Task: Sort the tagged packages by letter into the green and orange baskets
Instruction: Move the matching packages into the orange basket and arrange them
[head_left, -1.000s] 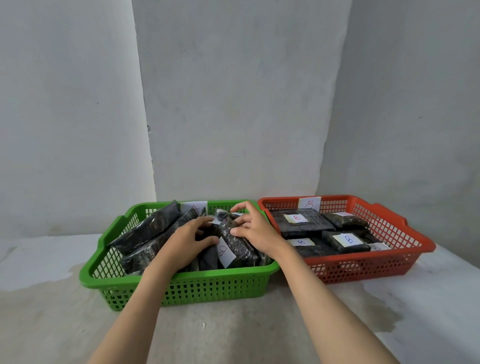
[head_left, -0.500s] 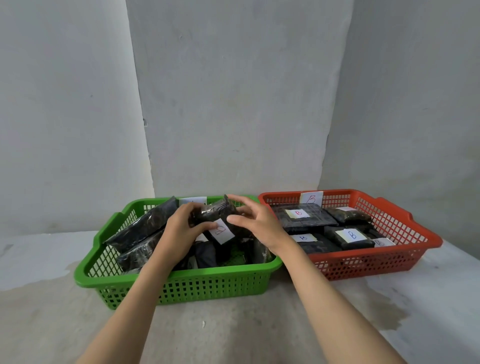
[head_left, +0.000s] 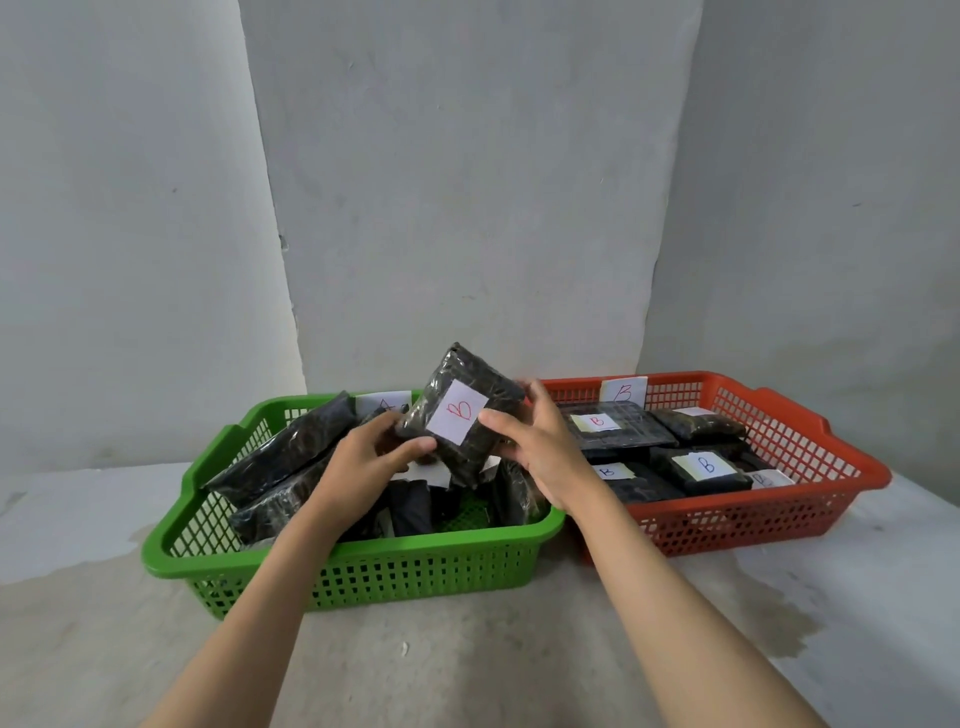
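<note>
Head view: green basket (head_left: 363, 566) at 7 o'clock holds glossy dark wrapped packages; orange basket (head_left: 810, 499) at 4 o'clock holds flat ones tagged B. Left hand (head_left: 363, 467) and right hand (head_left: 540, 452) both grip a tilted B-tagged package (head_left: 462, 410) above the green basket. Stained grey table (head_left: 467, 649), bare grey walls.

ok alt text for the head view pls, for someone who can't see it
Both hands, left hand and right hand, hold up a black package tagged B above the green basket of dark packages. Beside it on the right, the orange basket holds B-tagged packages.
</note>
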